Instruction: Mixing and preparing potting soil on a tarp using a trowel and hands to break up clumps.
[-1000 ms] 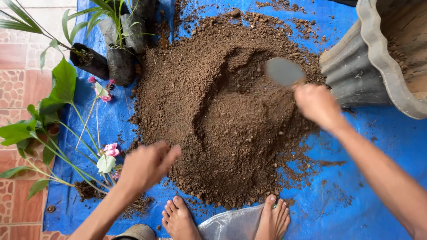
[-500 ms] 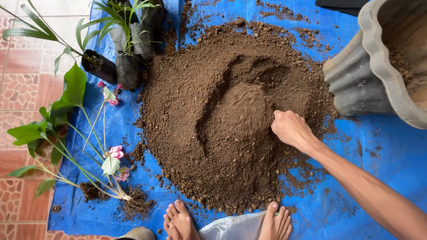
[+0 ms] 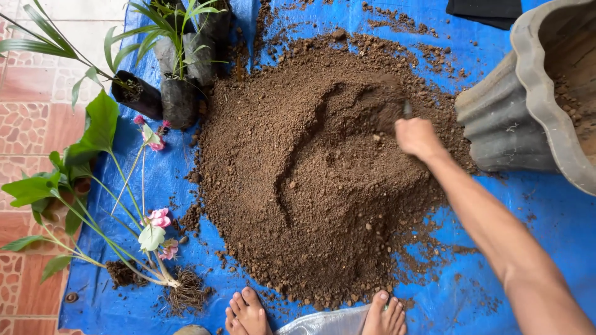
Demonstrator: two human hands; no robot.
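While your right hand (image 3: 417, 137) is closing in a fist around the handle of a small trowel (image 3: 406, 110), its blade is sinking into the upper right part of the soil pile (image 3: 310, 186), so only a short grey bit is showing above your knuckles. Your forearm is stretching in from the lower right of the frame. Your left hand is not showing anywhere. The soil is lying in a broad brown heap across the middle of a blue tarp (image 3: 546, 211), with a curved furrow running through its centre. At the right edge a grey fluted pot (image 3: 515, 124) is lying tipped on its side, just beside the heap. At the upper left, seedlings in black bags (image 3: 177, 93) are standing together, and an uprooted flowering plant (image 3: 149, 229) is lying along the left side. Your bare feet (image 3: 248, 313) are resting at the bottom edge, with a clear plastic bag (image 3: 323, 322) between them.
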